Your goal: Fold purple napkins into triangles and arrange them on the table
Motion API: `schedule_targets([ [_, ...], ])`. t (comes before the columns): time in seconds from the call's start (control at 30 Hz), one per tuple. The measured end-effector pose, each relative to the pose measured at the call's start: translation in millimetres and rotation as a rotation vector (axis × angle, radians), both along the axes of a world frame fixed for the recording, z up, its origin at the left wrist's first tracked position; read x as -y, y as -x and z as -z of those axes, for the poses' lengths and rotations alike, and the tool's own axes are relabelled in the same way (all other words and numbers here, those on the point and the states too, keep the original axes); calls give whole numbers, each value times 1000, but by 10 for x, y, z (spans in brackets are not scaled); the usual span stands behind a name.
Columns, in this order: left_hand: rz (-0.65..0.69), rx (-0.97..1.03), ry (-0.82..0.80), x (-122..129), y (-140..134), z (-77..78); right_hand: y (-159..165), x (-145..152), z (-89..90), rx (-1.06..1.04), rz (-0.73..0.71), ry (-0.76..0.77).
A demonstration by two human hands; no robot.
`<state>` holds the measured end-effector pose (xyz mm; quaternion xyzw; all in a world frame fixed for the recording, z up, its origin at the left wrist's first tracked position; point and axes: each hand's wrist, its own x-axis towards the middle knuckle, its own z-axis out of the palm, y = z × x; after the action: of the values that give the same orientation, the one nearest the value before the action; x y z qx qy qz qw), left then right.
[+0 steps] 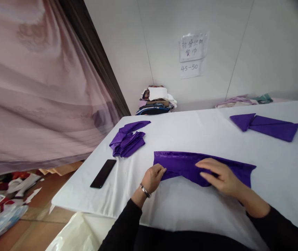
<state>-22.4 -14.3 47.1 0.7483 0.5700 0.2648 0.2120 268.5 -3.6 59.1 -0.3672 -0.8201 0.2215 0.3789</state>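
Observation:
A purple cloth napkin (180, 163) lies in a long folded strip across the near middle of the white-covered table. At the strip's near left edge, my left hand (153, 177) is closed in a pinch on the fabric. Over its right half hovers my right hand (218, 174), with thumb and forefinger apart; the other fingers are partly hidden. The strip's near edge is wavy between my hands. A folded purple napkin (274, 127) with a pointed left end lies at the far right. Crumpled purple napkins (129, 141) are heaped at the left.
A black phone (103, 173) lies near the table's left edge. Behind the table (190, 132) stands a stack of folded clothes (156, 101), with more cloth (237, 101) at the right. Handwritten paper signs (193, 52) hang on the wall. A pink curtain (34, 87) drapes at the left.

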Motion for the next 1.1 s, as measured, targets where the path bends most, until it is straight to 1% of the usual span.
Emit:
schedule_targets([
  [0.07,4,-1,-5,18,-4,3,223,57,67,87,-105,-13],
  [0.1,9,0,-10,30,-6,7,310,75,112,116,-124,-16],
  [0.2,33,-2,-26,67,-16,23,489,92,237,155,-97,-16],
  [0.3,59,-15,-29,93,-39,37,607,85,300,172,-73,-31],
  [0.6,119,-44,-61,139,-76,88,879,95,345,181,-72,-55],
  [0.9,126,-50,-50,162,-43,156,979,128,343,204,-172,19],
  [1.0,84,-21,-98,165,-26,138,984,136,354,208,-170,35],
  [1.1,-35,36,-234,272,-50,66,972,136,377,191,-143,58],
])
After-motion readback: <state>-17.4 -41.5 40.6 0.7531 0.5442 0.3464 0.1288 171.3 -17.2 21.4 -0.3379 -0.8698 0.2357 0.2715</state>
